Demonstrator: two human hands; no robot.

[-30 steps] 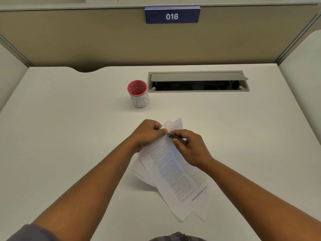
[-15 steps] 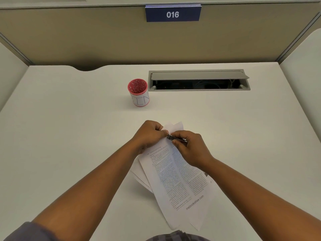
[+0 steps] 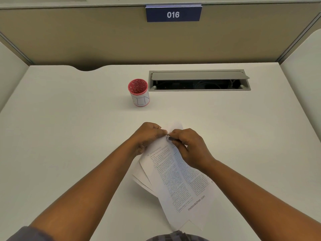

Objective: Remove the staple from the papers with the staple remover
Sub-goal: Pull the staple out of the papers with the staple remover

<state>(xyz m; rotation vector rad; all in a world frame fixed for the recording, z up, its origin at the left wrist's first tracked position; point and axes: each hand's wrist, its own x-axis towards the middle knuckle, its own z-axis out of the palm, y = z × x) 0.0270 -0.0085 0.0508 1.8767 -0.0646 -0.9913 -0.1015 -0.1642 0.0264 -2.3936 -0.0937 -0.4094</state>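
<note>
pink cup [image 3: 139, 92] beyond; left hand [image 3: 147, 134] pinches papers [image 3: 180, 180], right hand [image 3: 189, 146] grips staple remover [image 3: 169, 137].

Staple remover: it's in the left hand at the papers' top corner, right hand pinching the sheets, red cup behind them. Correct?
Hands are swapped. The head view shows the staple remover in the right hand, at the top corner of the papers, while the left hand pinches the sheets. The red cup does stand behind them.
</note>
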